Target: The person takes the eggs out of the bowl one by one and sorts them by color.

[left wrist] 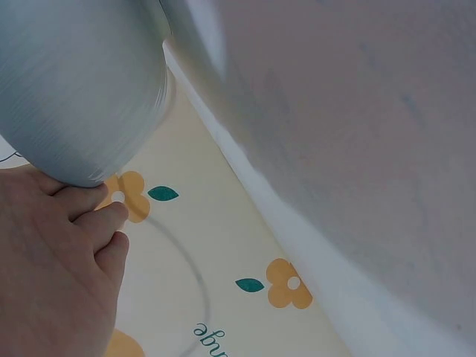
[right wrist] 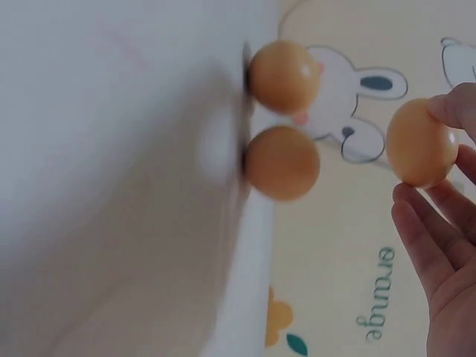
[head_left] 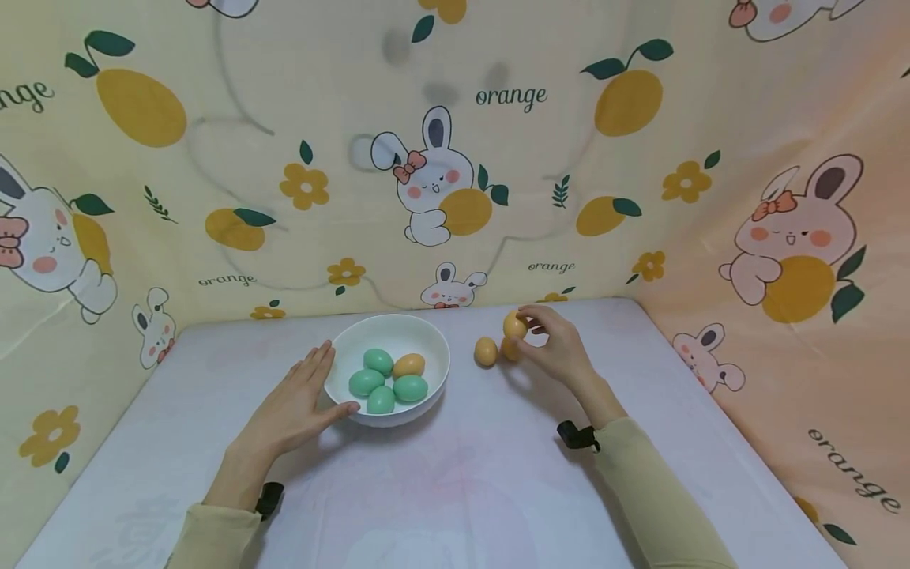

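A smooth orange egg (head_left: 515,325) is pinched between the thumb and fingertips of the right hand (head_left: 558,345) and held clear of the pale lilac tabletop (head_left: 455,490), at about one o'clock from the table's middle. Two more orange eggs are seen on the table just below it: one (head_left: 486,352) lies at the held egg's seven o'clock, the other (head_left: 509,349) is partly hidden behind the fingers. In the right wrist view the held egg (right wrist: 422,143) is seen apart from the resting pair (right wrist: 282,162). The left hand (head_left: 295,403) is laid flat, fingers straight, gripping nothing, its fingertips against the outer wall of a round white bowl (head_left: 389,336) from the bowl's eight o'clock. Four green eggs (head_left: 379,383) and one orange egg (head_left: 408,365) are contained in the bowl.
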`<state>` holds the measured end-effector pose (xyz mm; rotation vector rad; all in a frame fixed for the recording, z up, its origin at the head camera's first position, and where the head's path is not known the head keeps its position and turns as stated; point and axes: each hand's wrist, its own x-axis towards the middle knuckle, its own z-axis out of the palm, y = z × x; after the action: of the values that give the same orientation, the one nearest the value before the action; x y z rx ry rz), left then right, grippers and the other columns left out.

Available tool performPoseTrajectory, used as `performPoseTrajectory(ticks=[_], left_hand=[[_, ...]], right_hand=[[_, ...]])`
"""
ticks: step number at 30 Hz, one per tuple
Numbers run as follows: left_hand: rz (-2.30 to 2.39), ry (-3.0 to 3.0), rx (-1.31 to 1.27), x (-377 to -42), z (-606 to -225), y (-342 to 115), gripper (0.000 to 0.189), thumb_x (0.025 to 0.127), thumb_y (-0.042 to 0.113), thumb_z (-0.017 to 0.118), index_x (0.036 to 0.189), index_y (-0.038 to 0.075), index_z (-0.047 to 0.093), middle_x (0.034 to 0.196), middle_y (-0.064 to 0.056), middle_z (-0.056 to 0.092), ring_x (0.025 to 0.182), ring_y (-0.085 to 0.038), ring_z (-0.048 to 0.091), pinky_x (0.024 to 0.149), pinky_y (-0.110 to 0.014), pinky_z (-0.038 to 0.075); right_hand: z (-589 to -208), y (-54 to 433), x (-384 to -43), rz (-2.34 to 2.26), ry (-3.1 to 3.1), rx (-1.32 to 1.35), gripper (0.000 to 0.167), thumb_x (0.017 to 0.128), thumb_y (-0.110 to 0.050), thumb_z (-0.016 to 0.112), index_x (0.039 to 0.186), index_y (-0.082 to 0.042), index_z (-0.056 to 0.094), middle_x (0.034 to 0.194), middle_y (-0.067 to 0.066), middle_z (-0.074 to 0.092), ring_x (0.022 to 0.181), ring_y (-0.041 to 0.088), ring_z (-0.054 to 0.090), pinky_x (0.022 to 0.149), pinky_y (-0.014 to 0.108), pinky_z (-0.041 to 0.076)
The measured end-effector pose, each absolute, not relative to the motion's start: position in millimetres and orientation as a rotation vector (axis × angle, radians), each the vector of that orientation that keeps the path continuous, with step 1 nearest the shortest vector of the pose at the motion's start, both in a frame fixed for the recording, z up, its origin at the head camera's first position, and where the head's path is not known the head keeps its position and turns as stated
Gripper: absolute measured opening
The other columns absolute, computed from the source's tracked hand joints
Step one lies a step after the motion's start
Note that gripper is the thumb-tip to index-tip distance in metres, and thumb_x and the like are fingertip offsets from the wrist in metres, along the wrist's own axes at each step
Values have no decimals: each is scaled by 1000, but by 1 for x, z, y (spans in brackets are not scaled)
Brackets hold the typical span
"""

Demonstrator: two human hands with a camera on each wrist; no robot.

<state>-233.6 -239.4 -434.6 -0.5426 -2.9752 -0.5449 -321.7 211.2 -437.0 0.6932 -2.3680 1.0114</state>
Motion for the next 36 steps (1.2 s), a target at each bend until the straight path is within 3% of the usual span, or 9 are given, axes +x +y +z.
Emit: performPoseTrajectory(ticks=[12, 26, 36], left_hand=[[-557, -2979, -535, -232, -434, -239, 107, 95, 64, 64, 163, -5, 19, 172, -21, 15, 158, -42, 16, 129, -58, 16], [-556, -2971, -542, -232, -434, -240, 109, 95, 68, 61, 163, -5, 19, 172, -20, 15, 158, -42, 16, 128, -58, 17], [-557, -2965, -549, -232, -434, -240, 111, 94, 73, 57, 163, -5, 19, 172, -20, 15, 158, -41, 16, 128, -58, 17]], right_hand=[[-447, 239, -328, 951, -2475, 627, 49, 83, -3, 86, 127, 2, 65, 124, 17, 69, 105, 33, 68, 86, 46, 63], [-444, 256, -335, 888, -2720, 566, 44, 88, -6, 81, 129, 0, 65, 129, 21, 67, 108, 36, 67, 92, 50, 60], [-445, 258, -344, 870, -2884, 554, 40, 89, -11, 79, 127, -3, 68, 123, 17, 69, 105, 34, 67, 91, 50, 58]])
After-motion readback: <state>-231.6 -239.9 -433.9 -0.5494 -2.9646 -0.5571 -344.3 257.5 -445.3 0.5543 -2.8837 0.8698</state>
